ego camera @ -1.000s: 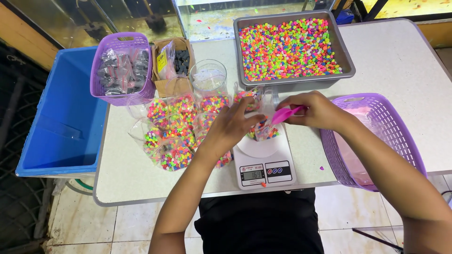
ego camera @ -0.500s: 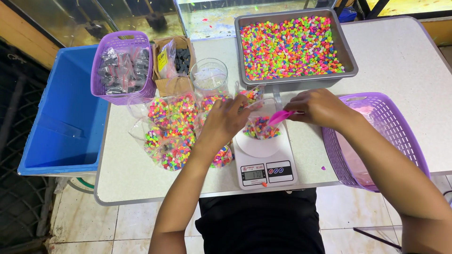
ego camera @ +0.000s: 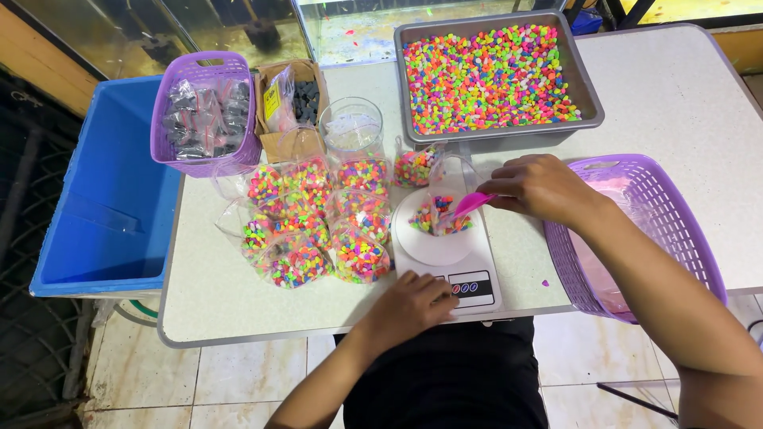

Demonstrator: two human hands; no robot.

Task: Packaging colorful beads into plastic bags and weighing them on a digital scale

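My right hand (ego camera: pixel 540 187) pinches a pink scoop (ego camera: pixel 470 204), its tip inside the open clear bag (ego camera: pixel 442 208) of neon pebbles standing on the white kitchen scale (ego camera: pixel 445 253). My left hand (ego camera: pixel 409 300), fingers curled and holding nothing, presses the scale's front panel. I'd trickle pebbles slowly, keep the bag upright, and lift my left hand before reading.
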